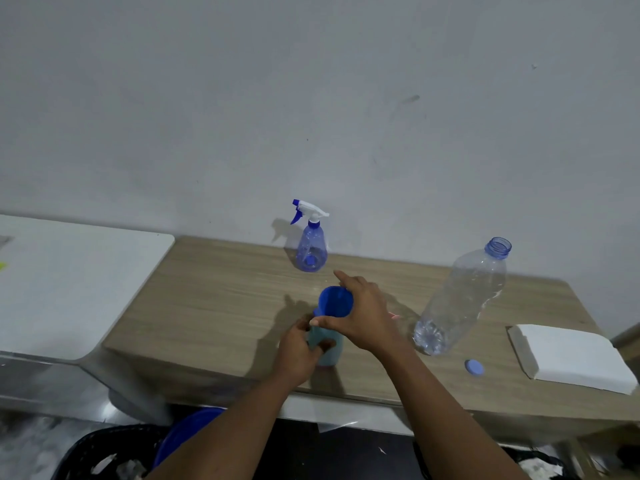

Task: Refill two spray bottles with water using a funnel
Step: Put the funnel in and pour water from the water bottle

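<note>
Funnel [335,301] near water bottle [460,299] (uncapped)

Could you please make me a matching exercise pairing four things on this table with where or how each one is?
1 funnel
2 spray bottle
3 clear bottle
4 blue cap

A lying beside the white block
B standing uncapped
C by the wall, trigger head on
D gripped by the right hand, on the teal bottle

Pairs: 1-D, 2-C, 3-B, 4-A.

Blue funnel [335,301]; teal bottle [327,344]; blue-tinted spray bottle [311,249], white-blue trigger; wood-grain table [225,299]; blue cap [474,368].
</note>
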The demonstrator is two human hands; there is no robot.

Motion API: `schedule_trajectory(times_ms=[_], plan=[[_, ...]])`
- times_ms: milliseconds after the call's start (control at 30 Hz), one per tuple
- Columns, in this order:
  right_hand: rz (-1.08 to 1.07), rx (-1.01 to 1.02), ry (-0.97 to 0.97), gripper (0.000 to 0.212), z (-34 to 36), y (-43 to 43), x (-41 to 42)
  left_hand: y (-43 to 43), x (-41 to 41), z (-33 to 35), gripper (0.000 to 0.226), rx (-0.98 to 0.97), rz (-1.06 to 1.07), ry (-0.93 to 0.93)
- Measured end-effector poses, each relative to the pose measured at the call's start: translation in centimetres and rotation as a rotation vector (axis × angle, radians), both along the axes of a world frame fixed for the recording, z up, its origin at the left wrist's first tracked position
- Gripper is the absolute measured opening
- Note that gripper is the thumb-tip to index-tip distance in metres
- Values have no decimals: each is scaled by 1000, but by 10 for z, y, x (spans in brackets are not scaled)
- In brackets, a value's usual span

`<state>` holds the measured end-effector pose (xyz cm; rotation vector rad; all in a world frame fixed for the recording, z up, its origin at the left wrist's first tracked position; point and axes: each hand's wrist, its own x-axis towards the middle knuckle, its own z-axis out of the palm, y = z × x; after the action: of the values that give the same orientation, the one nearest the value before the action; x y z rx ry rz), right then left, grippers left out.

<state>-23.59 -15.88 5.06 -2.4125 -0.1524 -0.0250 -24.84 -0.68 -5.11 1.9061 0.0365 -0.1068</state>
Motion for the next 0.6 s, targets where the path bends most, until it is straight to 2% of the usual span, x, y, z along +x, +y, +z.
schedule_trajectory(times_ms=[467,533,600], plan=[[-62,178,40,111,-9,7,-9,-1,-1,-1,40,6,9,33],[-135,295,-4,98,-15,-2,-16,-1,-2,-1,40,19,27,24],[-245,426,-93,67,-25,-17,-27,0,-1,-2,42,21,36,0]])
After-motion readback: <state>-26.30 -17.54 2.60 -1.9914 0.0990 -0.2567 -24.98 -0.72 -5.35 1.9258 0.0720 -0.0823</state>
